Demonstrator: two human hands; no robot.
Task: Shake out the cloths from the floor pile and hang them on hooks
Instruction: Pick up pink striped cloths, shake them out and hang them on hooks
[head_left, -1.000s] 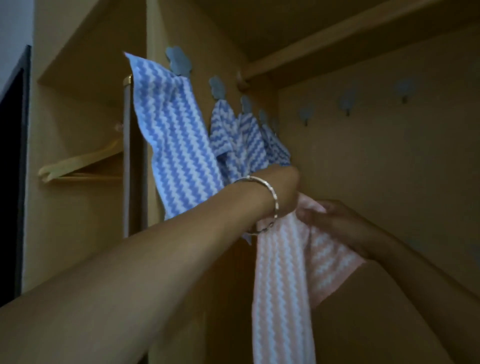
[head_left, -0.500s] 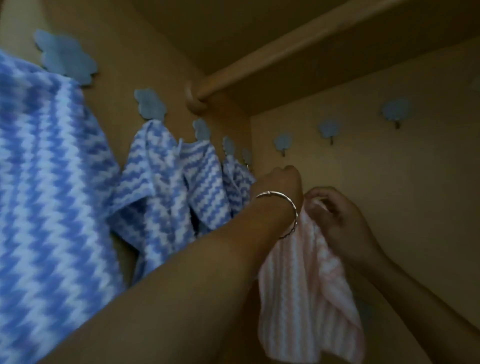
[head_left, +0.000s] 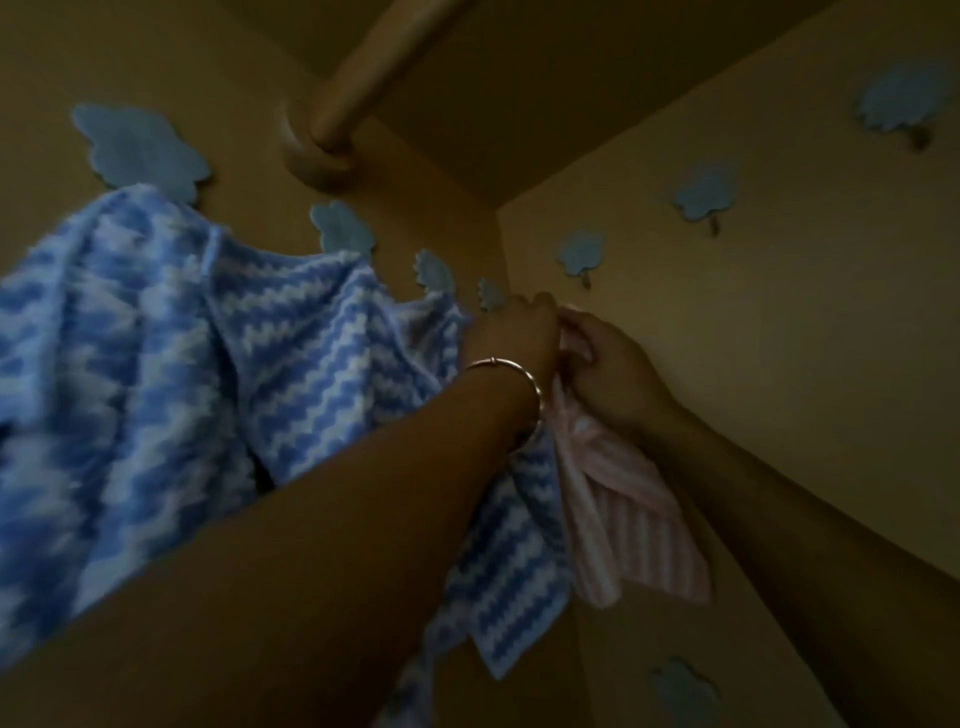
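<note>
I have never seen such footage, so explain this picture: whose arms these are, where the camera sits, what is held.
No machine here: a person wears one camera on the head, so you look along their own arms into a dim wooden wardrobe. The left hand, with a metal bangle at its wrist, and the right hand both grip the top of a pink-and-white striped cloth, raised near a blue cloud-shaped wall hook. Blue-and-white zigzag cloths already hang from similar hooks on the left wall. A wooden rail runs overhead.

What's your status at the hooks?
Left hand, right hand grip pink cloth at top. Held by corner hook; hooked or not, hidden. Blue cloths crowd left.
</note>
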